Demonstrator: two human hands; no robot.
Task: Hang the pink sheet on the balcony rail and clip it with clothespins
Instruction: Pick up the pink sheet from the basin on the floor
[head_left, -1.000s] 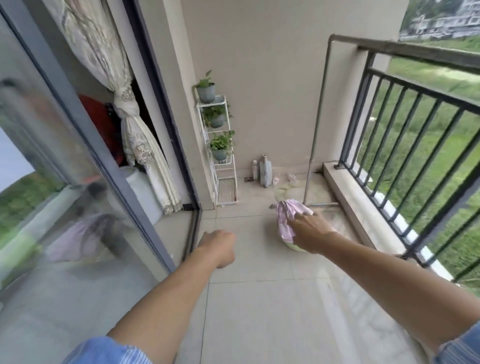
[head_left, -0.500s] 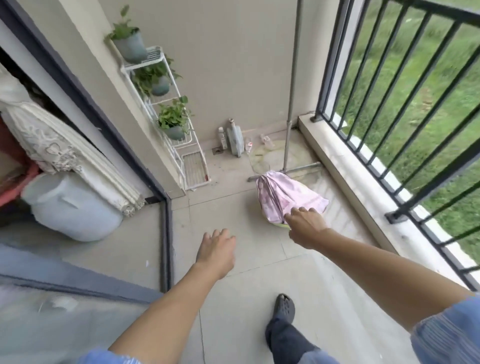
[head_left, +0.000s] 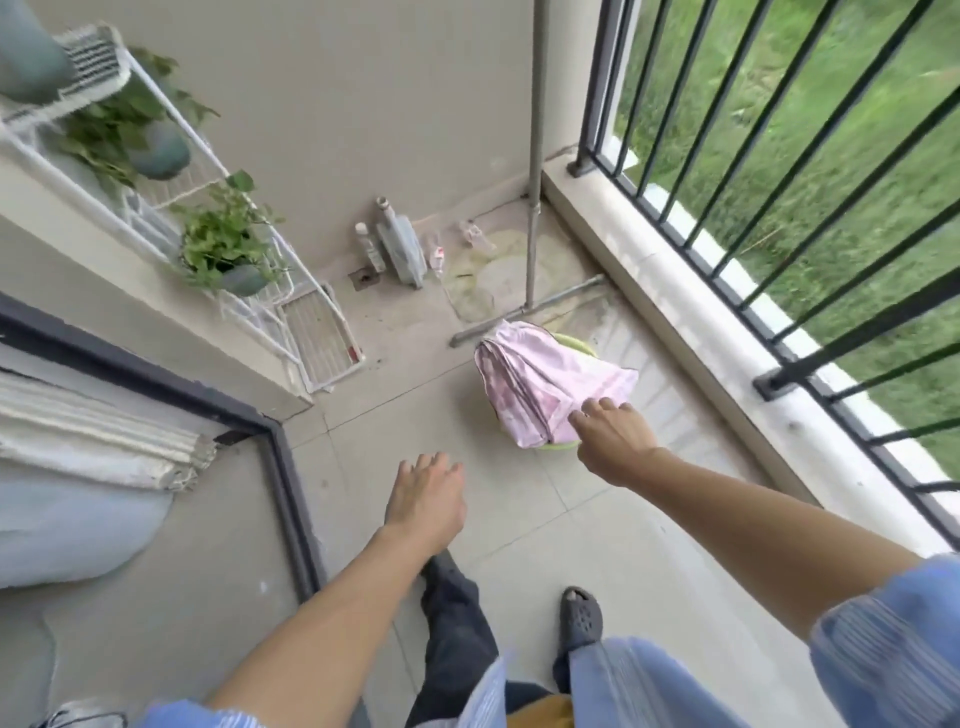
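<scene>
While looking down at the balcony floor, can spot the pink sheet (head_left: 545, 382) a bit right of the middle of the frame. Bunched up in a heap and draped over a green basin (head_left: 574, 343), with only slivers of the basin rim peeking out at the top and bottom of the pile. Not up on the balcony rail (head_left: 600, 78) yet. Dark bars running down the right side of the frame, well apart from the sheet, with a pale ledge in between and grass beyond.

Right hand (head_left: 615, 441) reaching in from the lower right, arm stretched out, back of the hand facing up, fingertips landing right on the near corner of the sheet. Definitely touching the fabric, but can't tell whether actually pinching it or just resting there, with the fingers curling down out of sight. Left hand (head_left: 428, 491) hanging over bare tile near the bottom middle, fingers loosely spread and relaxed, holding nothing, well clear of the sheet.

Just above the basin in the frame: a grey metal pole (head_left: 535, 156) standing upright on a crossbar foot lying on the floor, foot right beside the sheet. Further up, against the wall, a few bottles (head_left: 400, 249). Upper left: a white wire rack (head_left: 317, 343) with potted plants (head_left: 223, 249) on its shelves. Lower middle: a dark sandal (head_left: 581, 621) on one foot. Left edge: dark door frame (head_left: 291, 493) and a pale curtain (head_left: 93, 436) bunched behind it.
</scene>
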